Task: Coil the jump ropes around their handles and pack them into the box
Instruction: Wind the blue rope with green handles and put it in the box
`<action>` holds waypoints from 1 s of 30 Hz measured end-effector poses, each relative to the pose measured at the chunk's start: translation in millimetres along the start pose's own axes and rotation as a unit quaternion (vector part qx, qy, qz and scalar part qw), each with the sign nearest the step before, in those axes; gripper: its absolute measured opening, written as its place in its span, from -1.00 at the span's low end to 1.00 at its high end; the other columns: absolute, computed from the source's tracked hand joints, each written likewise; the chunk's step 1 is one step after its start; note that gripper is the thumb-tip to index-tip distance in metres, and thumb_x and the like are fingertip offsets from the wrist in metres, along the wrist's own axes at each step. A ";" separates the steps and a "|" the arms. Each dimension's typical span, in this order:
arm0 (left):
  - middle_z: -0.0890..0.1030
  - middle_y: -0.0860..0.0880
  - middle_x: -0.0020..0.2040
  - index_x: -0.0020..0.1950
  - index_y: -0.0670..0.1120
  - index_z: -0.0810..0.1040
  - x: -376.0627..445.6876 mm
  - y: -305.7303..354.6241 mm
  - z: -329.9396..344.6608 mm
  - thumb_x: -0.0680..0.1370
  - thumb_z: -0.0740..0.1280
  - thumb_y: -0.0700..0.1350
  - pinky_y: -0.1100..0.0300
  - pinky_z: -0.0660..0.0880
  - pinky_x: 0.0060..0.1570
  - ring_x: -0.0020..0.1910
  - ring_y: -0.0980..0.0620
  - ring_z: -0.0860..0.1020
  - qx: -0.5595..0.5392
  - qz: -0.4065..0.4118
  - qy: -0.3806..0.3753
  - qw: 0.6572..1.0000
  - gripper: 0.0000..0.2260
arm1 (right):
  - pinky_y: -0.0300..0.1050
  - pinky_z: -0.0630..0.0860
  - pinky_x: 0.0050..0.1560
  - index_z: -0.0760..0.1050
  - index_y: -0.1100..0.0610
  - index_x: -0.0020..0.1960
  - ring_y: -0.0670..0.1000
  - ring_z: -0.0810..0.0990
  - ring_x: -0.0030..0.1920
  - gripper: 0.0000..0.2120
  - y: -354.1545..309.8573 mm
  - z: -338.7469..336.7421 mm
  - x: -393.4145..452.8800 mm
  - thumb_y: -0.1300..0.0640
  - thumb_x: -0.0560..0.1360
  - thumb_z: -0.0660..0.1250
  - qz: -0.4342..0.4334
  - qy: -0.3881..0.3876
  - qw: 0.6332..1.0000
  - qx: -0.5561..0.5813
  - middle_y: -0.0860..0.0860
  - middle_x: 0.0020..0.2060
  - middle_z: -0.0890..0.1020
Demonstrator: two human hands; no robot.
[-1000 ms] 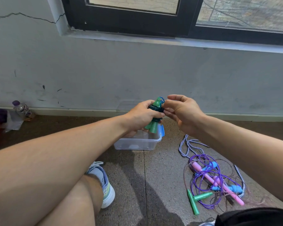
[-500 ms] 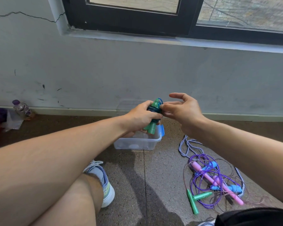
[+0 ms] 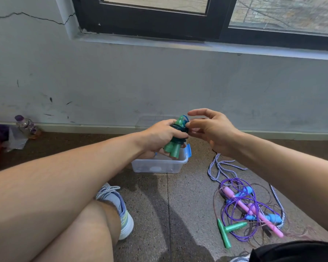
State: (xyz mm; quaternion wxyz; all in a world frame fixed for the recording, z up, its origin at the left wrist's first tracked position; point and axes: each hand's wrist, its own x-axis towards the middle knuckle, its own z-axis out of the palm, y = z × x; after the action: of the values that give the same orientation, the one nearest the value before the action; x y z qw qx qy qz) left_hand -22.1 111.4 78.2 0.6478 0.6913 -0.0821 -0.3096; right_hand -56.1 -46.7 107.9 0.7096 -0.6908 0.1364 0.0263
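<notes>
L hand (image 3: 160,136) gripped green handles (image 3: 173,149) w/ dark rope coiled round, held above clear box (image 3: 159,165). R hand (image 3: 211,129) pinched rope end at bundle top, other fingers spread. Loose ropes (image 3: 250,210) lay on floor, right of box.

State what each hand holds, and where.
Left hand grips the green handles around their rope-wound middle. Right hand touches the coil; its hold is unclear.

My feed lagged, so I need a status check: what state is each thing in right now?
Left hand: grips the coiled green-handled rope, held above the box.
Right hand: fingers at the coil's top, index finger extended; grip unclear.
Clear box: open, on the floor.
Rope pile: uncoiled, tangled on the floor.
Bottle: capped, by the wall.
</notes>
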 end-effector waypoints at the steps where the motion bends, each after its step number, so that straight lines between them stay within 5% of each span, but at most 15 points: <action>1: 0.65 -0.09 -0.05 0.26 -0.09 0.52 -0.2 -1.2 -0.5 0.55 0.40 -0.24 -0.01 0.58 -0.16 -0.08 -0.06 0.64 0.009 -0.003 0.000 1.000 -0.71 | -0.09 0.67 -0.06 0.58 0.18 -0.06 0.01 0.65 -0.29 -0.79 0.6 -1.6 -0.6 0.46 0.44 0.41 -0.012 -0.009 0.999 -0.030 0.16 -0.19 0.63; 7: 0.63 -0.10 -0.02 0.22 -0.03 0.49 -0.4 -5.8 -0.7 0.56 0.40 -0.20 0.01 0.60 -0.16 -0.08 -0.03 0.63 0.106 -0.002 -0.001 0.994 -0.74 | 0.06 0.68 0.02 0.62 0.18 -0.23 0.05 0.65 -0.27 -0.85 8.8 -3.7 -0.1 0.41 0.41 0.43 -0.084 0.007 0.976 -0.200 0.20 -0.24 0.70; 12: 0.64 -0.13 0.02 0.17 -0.01 0.49 0.8 -8.8 0.5 0.55 0.40 -0.17 -0.15 0.61 -0.04 -0.03 -0.09 0.66 0.141 0.040 0.039 0.988 -0.77 | 0.03 0.68 0.03 0.70 0.15 -0.20 0.00 0.67 -0.28 -0.90 10.6 -1.3 2.9 0.33 0.39 0.51 -0.074 0.044 0.980 -0.179 0.09 -0.28 0.73; 16: 0.65 -0.12 0.03 0.15 0.02 0.49 0.0 -3.9 2.7 0.52 0.42 -0.16 0.12 0.54 -0.31 0.08 -0.12 0.66 0.114 0.055 0.070 0.989 -0.75 | 0.00 0.67 0.03 0.73 0.08 -0.12 0.03 0.73 -0.17 -0.88 5.1 1.2 2.9 0.27 0.41 0.52 -0.118 0.067 0.971 -0.196 0.03 -0.25 0.75; 20: 0.65 -0.11 -0.01 0.22 -0.04 0.48 -1.0 0.1 2.8 0.54 0.41 -0.20 0.24 0.47 -0.45 -0.03 -0.04 0.66 0.104 0.041 0.066 0.992 -0.72 | 0.02 0.66 0.06 0.74 0.04 -0.08 -0.01 0.74 -0.13 -0.89 1.8 -1.8 6.2 0.20 0.41 0.51 -0.134 0.049 0.950 -0.276 -0.01 -0.25 0.75; 25: 0.64 -0.18 0.02 0.24 -0.14 0.50 -6.0 3.1 -2.2 0.56 0.38 -0.24 0.25 0.50 -0.46 -0.12 -0.06 0.64 0.093 0.008 0.022 0.995 -0.73 | -0.27 0.57 0.00 0.75 0.05 -0.04 -0.13 0.69 -0.17 -0.89 -11.5 -7.0 0.8 0.15 0.44 0.50 -0.226 0.009 0.861 -0.455 -0.04 -0.20 0.75; 30: 0.66 -0.15 -0.08 0.16 -0.18 0.57 -10.8 2.6 -8.2 0.51 0.41 -0.14 0.19 0.48 -0.45 -0.34 0.02 0.59 0.147 -0.030 -0.030 0.988 -0.75 | -0.09 0.54 0.03 0.72 -0.02 -0.08 -0.02 0.56 -0.05 -0.91 -7.4 -8.8 -4.4 0.03 0.46 0.44 -0.345 -0.068 0.735 -0.580 -0.07 -0.10 0.62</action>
State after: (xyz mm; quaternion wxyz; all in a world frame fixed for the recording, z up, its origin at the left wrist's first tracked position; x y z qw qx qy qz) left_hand -25.6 123.5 84.0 0.5268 0.7715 -0.1252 -0.3341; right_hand -60.1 -55.0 116.0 0.1390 -0.9644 -0.2019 -0.0994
